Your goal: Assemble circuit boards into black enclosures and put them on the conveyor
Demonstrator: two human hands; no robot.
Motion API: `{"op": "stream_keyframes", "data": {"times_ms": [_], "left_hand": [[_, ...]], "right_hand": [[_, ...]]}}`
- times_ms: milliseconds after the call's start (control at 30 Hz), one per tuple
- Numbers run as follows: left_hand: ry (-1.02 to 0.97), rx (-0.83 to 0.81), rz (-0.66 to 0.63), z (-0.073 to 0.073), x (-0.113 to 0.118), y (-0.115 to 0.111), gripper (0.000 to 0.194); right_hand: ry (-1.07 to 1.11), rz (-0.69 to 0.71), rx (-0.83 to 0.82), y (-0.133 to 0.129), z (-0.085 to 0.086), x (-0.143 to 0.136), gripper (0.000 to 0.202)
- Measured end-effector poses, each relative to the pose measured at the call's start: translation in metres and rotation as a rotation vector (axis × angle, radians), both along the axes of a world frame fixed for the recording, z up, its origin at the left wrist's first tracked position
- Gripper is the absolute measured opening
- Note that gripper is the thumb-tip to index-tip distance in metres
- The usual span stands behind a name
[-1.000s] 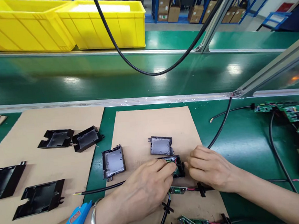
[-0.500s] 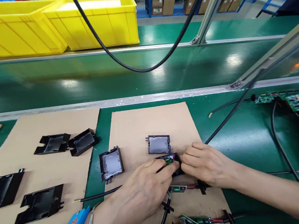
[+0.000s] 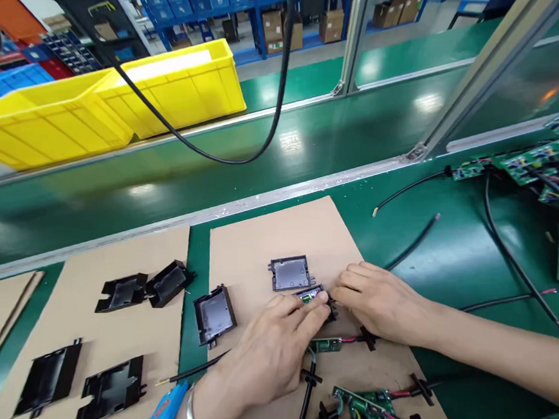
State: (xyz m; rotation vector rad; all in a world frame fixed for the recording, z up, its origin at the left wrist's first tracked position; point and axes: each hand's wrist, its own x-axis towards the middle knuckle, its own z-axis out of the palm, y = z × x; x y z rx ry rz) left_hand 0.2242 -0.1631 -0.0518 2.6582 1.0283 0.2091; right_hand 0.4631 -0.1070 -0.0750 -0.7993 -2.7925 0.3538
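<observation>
Under the fingers of my left hand [image 3: 282,338] sits a small green circuit board [image 3: 310,295] inside a black plastic case [image 3: 330,312]. My left fingers press on the board, with thumb and forefinger close together. My right hand [image 3: 376,299] has its fingers curled at the case's right end, on a black cable [image 3: 412,244] that runs up to the right; the fingertips are partly hidden. Just above lies an open case half [image 3: 290,274], and another [image 3: 215,315] rests to the left. Below my hands are a wired board [image 3: 326,345] and a larger one [image 3: 367,409].
Several black case halves [image 3: 112,390] lie on the left cardboard [image 3: 158,335]. Circuit boards with cables [image 3: 541,160] are piled at the right. Yellow bins [image 3: 178,91] stand beyond the metal rail [image 3: 260,204]. A black cable [image 3: 237,160] hangs in front.
The view has tilted and shifted, showing more of the shelves and the left side. Both hands stay at the case, and my left fingers have moved slightly over the board.
</observation>
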Motion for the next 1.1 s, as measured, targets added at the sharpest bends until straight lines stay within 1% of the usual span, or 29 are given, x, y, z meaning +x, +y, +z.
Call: {"op": "stream_keyframes", "data": {"times_ms": [100, 233, 333, 467, 500, 567, 633, 667, 700, 767, 833, 867, 933, 1033, 1100], "left_hand": [[0.050, 0.058, 0.047, -0.004, 0.007, -0.006, 0.069], [0.125, 0.082, 0.036, -0.004, 0.016, -0.008, 0.069], [0.079, -0.012, 0.075, 0.002, 0.013, -0.005, 0.070], [-0.122, -0.207, 0.129, 0.015, -0.002, 0.002, 0.075], [-0.157, -0.230, 0.141, 0.018, -0.005, 0.004, 0.073], [-0.182, -0.225, 0.183, 0.021, -0.007, 0.005, 0.062], [-0.139, -0.173, 0.216, 0.019, -0.006, 0.005, 0.051], [-0.100, -0.142, 0.221, 0.017, -0.004, 0.004, 0.049], [-0.057, -0.110, 0.216, 0.015, -0.002, 0.003, 0.049], [0.022, -0.060, 0.191, 0.010, 0.002, 0.001, 0.057], [0.082, -0.029, 0.150, 0.006, 0.006, -0.001, 0.063], [0.108, -0.016, 0.127, 0.004, 0.008, -0.002, 0.063], [0.153, 0.004, 0.080, 0.002, 0.011, -0.003, 0.055], [0.223, 0.026, 0.031, 0.004, 0.017, 0.000, 0.037], [0.236, 0.019, 0.018, 0.007, 0.019, 0.002, 0.032]], "right_hand": [[0.040, 0.043, 0.048, -0.003, 0.001, -0.003, 0.030], [0.022, 0.106, 0.084, -0.003, 0.005, -0.006, 0.026], [0.004, 0.128, 0.052, 0.000, 0.003, -0.005, 0.024], [0.005, 0.097, 0.004, 0.005, 0.000, 0.001, 0.025], [0.010, 0.086, -0.006, 0.006, 0.000, 0.002, 0.024], [0.026, 0.062, -0.029, 0.006, 0.001, 0.003, 0.023], [0.053, 0.045, -0.051, 0.005, 0.003, 0.003, 0.023], [0.065, 0.039, -0.060, 0.005, 0.003, 0.003, 0.023], [0.074, 0.034, -0.065, 0.005, 0.003, 0.003, 0.023], [0.079, 0.029, -0.076, 0.004, 0.003, 0.002, 0.023], [0.080, 0.028, -0.090, 0.004, 0.003, 0.001, 0.024], [0.084, 0.029, -0.096, 0.004, 0.003, 0.000, 0.025], [0.095, 0.040, -0.096, 0.005, 0.003, -0.001, 0.028], [0.091, 0.049, -0.070, 0.005, 0.002, -0.005, 0.033], [0.074, 0.052, -0.053, 0.005, 0.001, -0.007, 0.033]]}}
